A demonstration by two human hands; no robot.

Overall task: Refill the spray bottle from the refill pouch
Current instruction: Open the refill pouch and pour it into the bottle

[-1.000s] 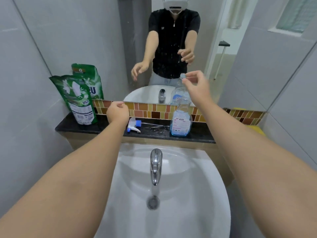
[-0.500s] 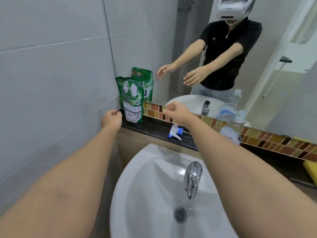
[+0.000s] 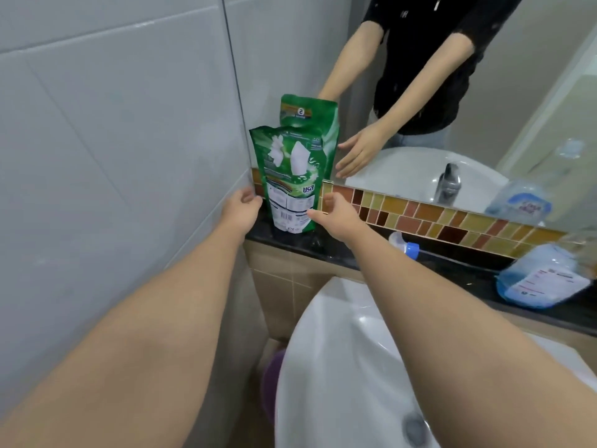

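Green refill pouch (image 3: 290, 179) hides the mirrored left hand.

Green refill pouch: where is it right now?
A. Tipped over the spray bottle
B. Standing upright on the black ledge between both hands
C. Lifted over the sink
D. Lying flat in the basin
B: the green refill pouch stands upright on the black ledge, with the left hand and right hand at its sides.
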